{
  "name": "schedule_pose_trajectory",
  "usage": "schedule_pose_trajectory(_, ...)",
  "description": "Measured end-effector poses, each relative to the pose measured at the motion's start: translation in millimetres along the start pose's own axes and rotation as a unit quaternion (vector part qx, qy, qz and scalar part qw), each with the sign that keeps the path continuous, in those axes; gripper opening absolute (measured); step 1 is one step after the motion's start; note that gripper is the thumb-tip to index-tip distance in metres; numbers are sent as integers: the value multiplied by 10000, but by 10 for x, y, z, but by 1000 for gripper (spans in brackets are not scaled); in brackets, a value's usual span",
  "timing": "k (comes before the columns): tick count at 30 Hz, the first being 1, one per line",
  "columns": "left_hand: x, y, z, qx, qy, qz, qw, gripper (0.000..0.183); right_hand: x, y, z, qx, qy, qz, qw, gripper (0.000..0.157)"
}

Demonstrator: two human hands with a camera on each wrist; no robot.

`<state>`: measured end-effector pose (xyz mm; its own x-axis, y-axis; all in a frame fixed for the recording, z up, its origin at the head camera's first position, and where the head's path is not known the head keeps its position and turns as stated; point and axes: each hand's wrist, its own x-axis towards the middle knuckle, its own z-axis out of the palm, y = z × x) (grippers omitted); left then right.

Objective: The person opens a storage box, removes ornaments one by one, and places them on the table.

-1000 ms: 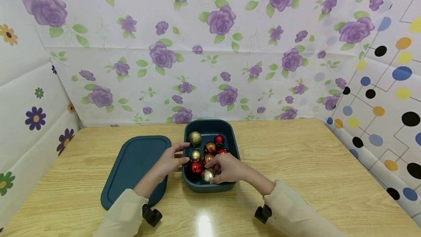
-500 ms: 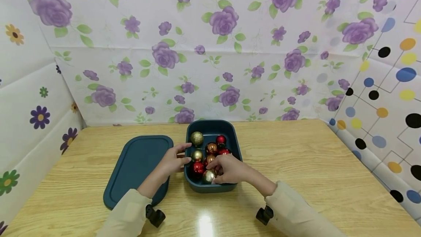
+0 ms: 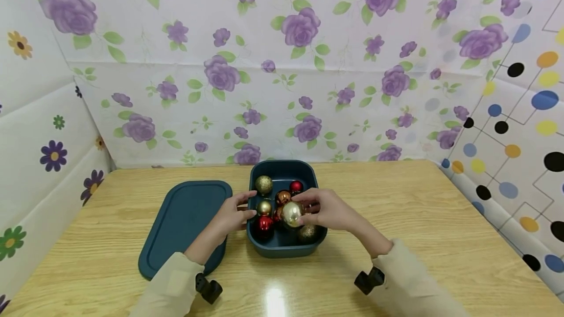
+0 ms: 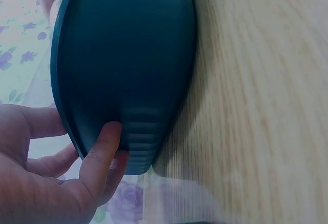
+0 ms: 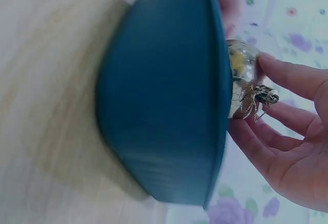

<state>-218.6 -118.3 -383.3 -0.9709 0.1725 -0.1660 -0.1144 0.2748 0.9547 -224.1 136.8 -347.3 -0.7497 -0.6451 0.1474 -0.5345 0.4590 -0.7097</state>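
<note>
A dark teal plastic box (image 3: 282, 251) holds several Christmas baubles: a glittery gold one (image 3: 264, 185), a small shiny gold one (image 3: 264, 207), red ones (image 3: 265, 224), copper ones (image 3: 283, 197) and a darker glittery one (image 3: 308, 233) at the front right. My right hand (image 3: 328, 210) pinches a large pale gold bauble (image 3: 293, 214) above the others, at about rim height. Its metal cap (image 5: 267, 96) and gold string face the palm in the right wrist view. My left hand (image 3: 233, 213) grips the box's left side, some fingers against the outer wall (image 4: 123, 55), others at the rim.
A flat teal lid (image 3: 185, 224) lies on the wooden table (image 3: 387, 209), left of the box and under my left forearm. Flowered cloth (image 3: 264, 87) hangs behind the table. A dotted cloth (image 3: 506, 160) borders the right side.
My right hand has lifted the pale gold bauble from the box's front and moved it up and right, uncovering the glittery one below. My left hand stays at the box.
</note>
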Motion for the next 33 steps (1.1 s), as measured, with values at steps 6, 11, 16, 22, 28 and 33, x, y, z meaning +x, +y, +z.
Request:
schedule_pose_trajectory(6, 10, -2, 5, -36, -11, -9, 10000, 50, -79, 124, -248, 727, 548, 410, 9950, 48)
schedule_pose_trajectory(11, 14, 1, 7, -75, -28, -3, 10000, 51, -167, 287, -444, 943, 1027, 686, 9879, 50)
schedule_pose_trajectory(16, 8, 1, 7, -52, -5, 1, 10000, 51, -231, 514, -578, 752, 1437, 1088, 9807, 50)
schedule_pose_trajectory(22, 11, -14, 14, -43, -1, 26, 10000, 51, -273, 801, -683, 731, 1653, 1515, 9718, 51)
schedule_pose_trajectory(28, 0, -31, 6, -64, 10, 38, 10000, 50, -290, 1013, -736, 639, 1704, 1790, 9669, 53)
schedule_pose_trajectory(33, -1, -35, 7, -85, -3, 57, 9999, 50, -286, 1109, -772, 660, 1748, 2034, 9611, 55)
